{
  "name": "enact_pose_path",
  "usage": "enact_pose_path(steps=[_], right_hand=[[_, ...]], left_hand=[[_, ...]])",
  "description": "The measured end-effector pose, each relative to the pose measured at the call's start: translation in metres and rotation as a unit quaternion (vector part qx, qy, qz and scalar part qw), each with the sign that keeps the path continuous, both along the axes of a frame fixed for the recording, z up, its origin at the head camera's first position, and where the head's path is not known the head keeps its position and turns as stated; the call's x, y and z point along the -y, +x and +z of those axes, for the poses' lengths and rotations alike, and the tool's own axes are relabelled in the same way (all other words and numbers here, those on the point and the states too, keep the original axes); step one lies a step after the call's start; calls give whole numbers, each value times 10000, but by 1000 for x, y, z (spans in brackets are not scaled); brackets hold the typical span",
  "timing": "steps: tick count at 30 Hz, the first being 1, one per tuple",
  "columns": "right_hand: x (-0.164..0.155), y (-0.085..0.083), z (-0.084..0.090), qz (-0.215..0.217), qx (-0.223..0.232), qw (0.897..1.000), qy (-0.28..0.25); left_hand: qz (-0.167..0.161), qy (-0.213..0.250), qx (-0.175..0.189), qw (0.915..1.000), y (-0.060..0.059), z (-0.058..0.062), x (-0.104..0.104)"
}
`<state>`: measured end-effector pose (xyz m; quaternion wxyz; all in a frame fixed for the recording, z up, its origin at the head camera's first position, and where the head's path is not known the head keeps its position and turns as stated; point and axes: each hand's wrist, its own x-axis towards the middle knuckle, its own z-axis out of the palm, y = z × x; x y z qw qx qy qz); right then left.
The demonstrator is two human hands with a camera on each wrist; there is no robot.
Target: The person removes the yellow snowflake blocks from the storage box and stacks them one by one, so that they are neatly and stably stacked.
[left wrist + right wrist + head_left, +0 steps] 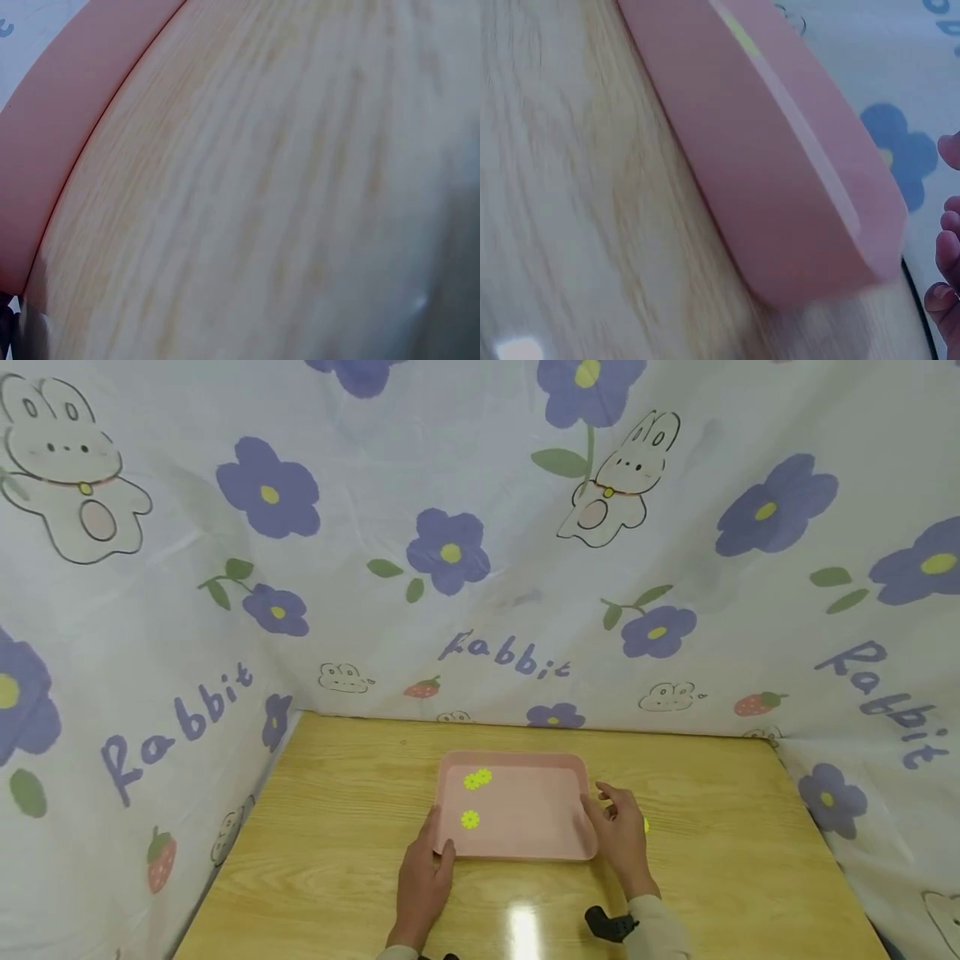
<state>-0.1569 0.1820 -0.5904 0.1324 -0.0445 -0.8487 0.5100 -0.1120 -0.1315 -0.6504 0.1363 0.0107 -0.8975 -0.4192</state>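
A pink tray [534, 827] lies flat on the wooden table [337, 827]. Two yellow flower pieces [477, 778] touch each other at its back left, and a third [470, 819] lies nearer the front. My left hand [423, 872] rests on the table at the tray's front left corner, thumb against the rim. My right hand [618, 831] lies beside the tray's right edge with fingers relaxed and spread. A small yellow piece [646, 827] peeks out just right of that hand. The right wrist view shows the tray's side wall [765, 165] and my fingertips [943, 300] apart from it.
Cloth printed with rabbits and purple flowers [480, 568] walls in the table at the back and on both sides. Bare wood [285, 195] runs left, right and in front of the tray. A black wrist mount [609, 925] sits on my right forearm.
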Motion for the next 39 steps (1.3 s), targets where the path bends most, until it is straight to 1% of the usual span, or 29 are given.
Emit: enact_pose_path(steps=[6, 9, 13, 16, 20, 24, 28, 32, 36, 39], right_hand=[[37, -9, 0, 325, -56, 9994, -89], [58, -12, -3, 622, -58, 9979, 156], [86, -11, -14, 1176, -111, 9919, 477], [104, -9, -22, 1590, -99, 9860, 496], [122, -8, -24, 1909, 31, 9806, 454], [134, -11, -24, 2118, 256, 9755, 539], [139, -13, -25, 2276, 456, 9695, 781], [141, -16, -23, 2404, 492, 9654, 889], [142, -19, -21, 2544, 578, 9610, 919], [144, -21, -20, 2605, 611, 9571, 1112]], left_hand=[[22, -59, -105, 9999, 1, 0, -2], [42, -87, -148, 9998, 1, -1, -3], [80, -126, -134, 9998, 3, -2, -3], [84, -128, -145, 9998, 6, -4, -3], [117, -189, -166, 9996, 8, -5, -2], [151, -224, -168, 9995, 8, -7, -2], [154, -226, -218, 9994, 7, -7, -3], [176, -187, -210, 9995, 6, -4, -3], [144, -167, -312, 9993, 3, -2, -2], [144, -220, -373, 9990, 1, -2, -1]])
